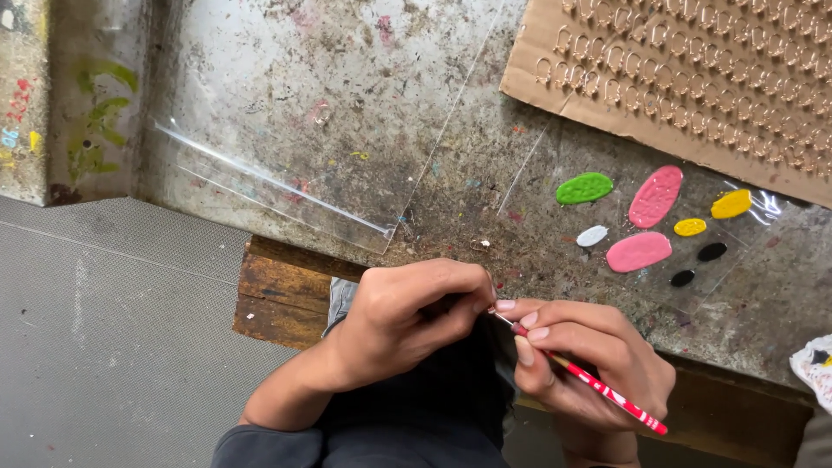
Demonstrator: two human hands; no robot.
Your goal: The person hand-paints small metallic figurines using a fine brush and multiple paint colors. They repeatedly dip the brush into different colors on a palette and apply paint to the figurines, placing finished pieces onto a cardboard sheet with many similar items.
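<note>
My right hand [589,355] grips a thin red paintbrush [607,390] like a pen, its tip pointing left toward my left hand. My left hand [407,312] is curled shut around something small that its fingers hide, right at the brush tip. Both hands hover over my lap at the near edge of a paint-stained workbench [364,104]. On a clear sheet just beyond my right hand lie paint blobs: green [584,187], two pink [655,196], two yellow [731,204], white [592,235] and two black [711,251].
A cardboard sheet [685,78] studded with rows of small metal loops lies at the back right. A clear plastic sleeve [286,173] rests on the bench's left part. A wooden block [282,299] sits under the bench edge. Grey floor is at left, a stained cloth [815,364] at right.
</note>
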